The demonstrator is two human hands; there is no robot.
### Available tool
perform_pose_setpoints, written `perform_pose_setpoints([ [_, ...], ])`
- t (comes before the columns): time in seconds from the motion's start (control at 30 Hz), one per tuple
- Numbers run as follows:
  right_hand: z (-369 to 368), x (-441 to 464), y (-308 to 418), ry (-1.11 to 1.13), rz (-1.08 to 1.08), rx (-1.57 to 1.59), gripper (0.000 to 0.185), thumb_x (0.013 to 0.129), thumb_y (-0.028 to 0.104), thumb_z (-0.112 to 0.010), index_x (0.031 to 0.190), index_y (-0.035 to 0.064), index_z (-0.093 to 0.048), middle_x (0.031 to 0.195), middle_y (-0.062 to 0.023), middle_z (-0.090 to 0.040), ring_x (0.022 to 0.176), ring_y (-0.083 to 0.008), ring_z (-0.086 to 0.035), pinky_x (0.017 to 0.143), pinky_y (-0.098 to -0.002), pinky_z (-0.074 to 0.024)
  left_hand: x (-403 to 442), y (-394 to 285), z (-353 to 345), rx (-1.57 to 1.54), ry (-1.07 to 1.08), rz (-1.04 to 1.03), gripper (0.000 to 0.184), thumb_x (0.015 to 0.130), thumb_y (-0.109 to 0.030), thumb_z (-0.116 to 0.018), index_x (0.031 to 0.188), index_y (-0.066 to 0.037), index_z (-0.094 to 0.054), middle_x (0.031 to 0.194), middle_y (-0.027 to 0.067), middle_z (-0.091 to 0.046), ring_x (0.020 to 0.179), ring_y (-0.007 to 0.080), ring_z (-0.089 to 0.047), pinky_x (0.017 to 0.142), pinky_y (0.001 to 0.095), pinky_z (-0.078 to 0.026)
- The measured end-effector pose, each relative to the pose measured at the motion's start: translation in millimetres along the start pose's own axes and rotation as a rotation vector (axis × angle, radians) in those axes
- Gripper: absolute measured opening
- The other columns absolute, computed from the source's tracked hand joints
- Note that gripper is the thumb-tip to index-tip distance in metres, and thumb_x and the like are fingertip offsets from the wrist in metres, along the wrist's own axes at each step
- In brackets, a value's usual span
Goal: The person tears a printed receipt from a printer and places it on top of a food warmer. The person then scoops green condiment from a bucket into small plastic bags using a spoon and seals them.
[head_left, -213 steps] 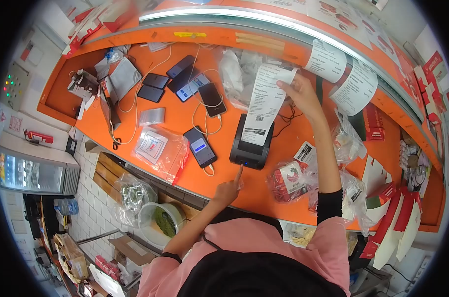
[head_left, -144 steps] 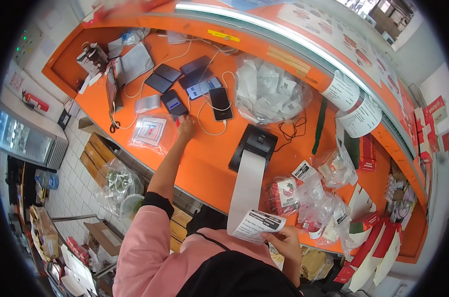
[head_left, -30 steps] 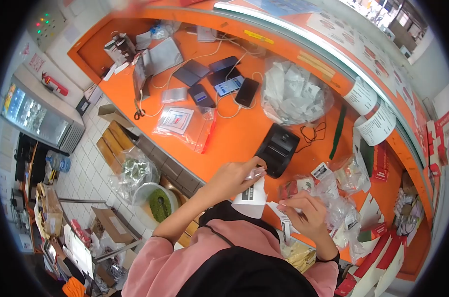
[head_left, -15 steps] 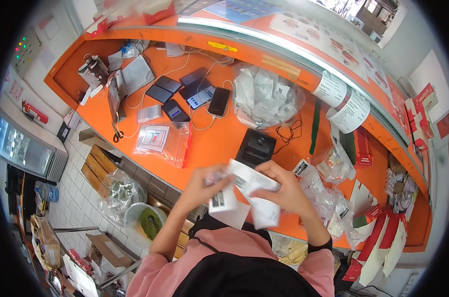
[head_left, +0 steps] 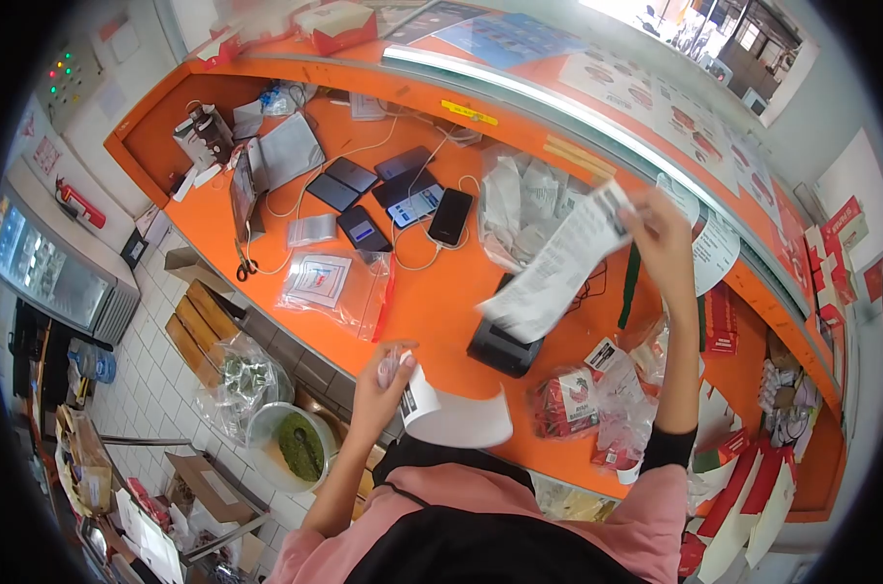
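My left hand is closed on a curled white receipt, near the counter's front edge, with a small crumple of something clear between the fingers. Raised over the counter's far side, my right hand pinches the top of a long printed receipt. That strip is blurred and slants down to the left across the black printer, covering part of it. Behind the strip lies a clear bag of crumpled papers. Two more receipts hang on the orange ledge, one partly behind my right hand.
Several phones with white cables lie at the left of the orange counter. Nearby are a clear zip bag and scissors. Plastic-wrapped red packages sit at the right. A tub of green stuff stands below the front edge.
My hands have moved apart. The right went up and to the right with the long receipt, now stretched out over the printer; the left keeps its curled receipt low in front. The view has shifted slightly.
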State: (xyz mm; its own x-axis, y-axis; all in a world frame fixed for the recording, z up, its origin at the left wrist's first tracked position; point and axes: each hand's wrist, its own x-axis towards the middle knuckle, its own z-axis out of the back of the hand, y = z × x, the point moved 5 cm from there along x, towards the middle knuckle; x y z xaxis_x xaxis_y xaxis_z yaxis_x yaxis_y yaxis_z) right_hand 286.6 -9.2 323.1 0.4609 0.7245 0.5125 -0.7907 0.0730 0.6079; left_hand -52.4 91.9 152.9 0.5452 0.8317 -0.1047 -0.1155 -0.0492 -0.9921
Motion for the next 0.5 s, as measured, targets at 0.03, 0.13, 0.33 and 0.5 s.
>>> perform_pose_setpoints([
  [0.03,-2,19,-3,-0.004,0.003,-0.005,0.008,0.084,0.008,-0.060,0.089,0.0031,-0.064,0.080,-0.0065,-0.060,0.073,-0.0150,-0.060,0.064,-0.0283,-0.0439,-2,6,2,0.004,-0.012,0.001,0.024,0.089,-0.023,-0.059,0.105,-0.005,-0.060,0.079,-0.0001,-0.056,0.070,0.0053,-0.046,0.062,0.0207,-0.039],
  [0.13,-1,60,-3,-0.105,0.225,-0.296,0.008,0.083,0.009,-0.059,0.090,0.0054,-0.063,0.082,-0.0084,-0.057,0.079,-0.0225,-0.058,0.068,-0.0325,-0.0420,-9,23,16,-0.016,-0.045,0.006,0.025,0.091,-0.024,-0.057,0.104,-0.003,-0.059,0.080,0.0007,-0.057,0.071,0.0068,-0.048,0.065,0.0220,-0.040],
  [0.33,-15,75,-13,-0.221,0.512,-0.778,0.005,0.081,0.007,-0.055,0.084,0.0055,-0.059,0.084,-0.0064,-0.051,0.086,-0.0234,-0.053,0.075,-0.0360,-0.0384,-33,34,58,-0.160,-0.282,0.171,0.018,0.086,-0.013,-0.053,0.100,-0.003,-0.057,0.073,-0.0008,-0.052,0.057,0.0037,-0.046,0.048,0.0188,-0.036],
  [0.5,-22,65,-12,-0.133,0.289,-0.822,0.019,0.079,0.000,-0.052,0.095,0.0002,-0.061,0.095,-0.0134,-0.055,0.091,-0.0277,-0.052,0.078,-0.0374,-0.0422,-46,30,74,-0.194,-0.333,0.171,0.005,0.086,-0.011,-0.052,0.085,-0.007,-0.049,0.059,-0.0035,-0.042,0.043,0.0043,-0.038,0.039,0.0196,-0.030],
])
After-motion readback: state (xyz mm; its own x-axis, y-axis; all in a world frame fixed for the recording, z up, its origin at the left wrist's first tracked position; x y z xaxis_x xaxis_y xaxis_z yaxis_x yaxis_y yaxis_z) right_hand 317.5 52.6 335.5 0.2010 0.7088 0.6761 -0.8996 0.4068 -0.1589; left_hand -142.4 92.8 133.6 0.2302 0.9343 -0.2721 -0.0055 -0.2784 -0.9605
